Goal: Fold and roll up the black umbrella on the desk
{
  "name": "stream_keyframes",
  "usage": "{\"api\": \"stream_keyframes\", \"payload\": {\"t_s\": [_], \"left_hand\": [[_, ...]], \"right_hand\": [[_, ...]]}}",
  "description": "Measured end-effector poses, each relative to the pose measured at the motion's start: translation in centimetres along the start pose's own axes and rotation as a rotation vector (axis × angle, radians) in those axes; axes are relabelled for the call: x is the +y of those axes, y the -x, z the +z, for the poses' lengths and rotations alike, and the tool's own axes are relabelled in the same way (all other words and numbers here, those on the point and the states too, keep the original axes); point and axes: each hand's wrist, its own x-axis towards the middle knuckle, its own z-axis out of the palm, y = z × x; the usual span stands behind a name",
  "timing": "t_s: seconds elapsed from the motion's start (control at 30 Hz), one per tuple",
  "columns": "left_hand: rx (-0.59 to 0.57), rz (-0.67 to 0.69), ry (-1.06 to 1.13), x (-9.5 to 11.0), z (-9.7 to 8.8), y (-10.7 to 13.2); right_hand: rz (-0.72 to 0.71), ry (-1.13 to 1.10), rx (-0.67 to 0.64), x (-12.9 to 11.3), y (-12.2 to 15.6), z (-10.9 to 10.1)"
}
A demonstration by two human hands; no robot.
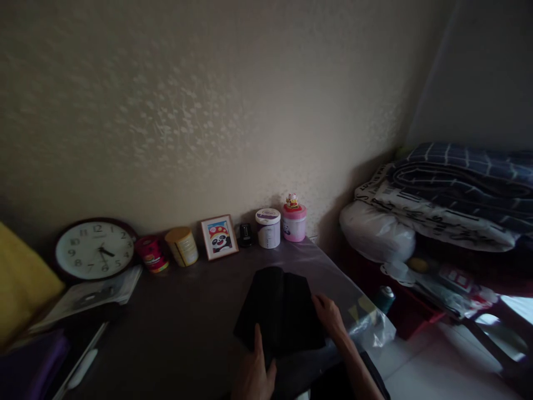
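A black, flat thing [287, 311] with a crease down its middle lies on the table before me. It could be an open book or a folded cloth; the dim light hides which. At its right edge, my right hand [331, 316] has its fingers closed on the border. My left hand [256, 372] is at the lower left edge, index finger stretched forward over it and thumb apart. Part of the left hand is cut off by the bottom of the picture.
Along the wall stand a round clock [95, 250], a red tub [151, 254], a yellow can [182, 247], a framed panda picture [219, 238], a white tub [268, 229] and a pink tub [295, 225]. Bedding [453, 194] is piled at right, beyond the plastic-covered table [179, 322].
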Motion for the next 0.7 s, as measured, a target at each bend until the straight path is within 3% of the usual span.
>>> {"api": "stream_keyframes", "payload": {"t_s": [0.23, 0.4, 0.53, 0.7], "left_hand": [[0.071, 0.047, 0.036, 0.1, 0.1, 0.6], [0.057, 0.025, 0.038, 0.7, 0.0, 0.7], [0.075, 0.031, 0.008, 1.0, 0.1, 0.4], [0.046, 0.024, -0.005, 1.7, 0.4, -0.3]], "right_hand": [[-0.026, -0.02, 0.046, -0.6, 1.2, 0.5], [-0.082, -0.135, 0.043, -1.4, 1.0, -0.1], [-0.128, -0.321, 0.007, -3.3, 0.6, -1.2], [-0.144, -0.33, 0.033, -6.4, -0.2, -1.0]]}}
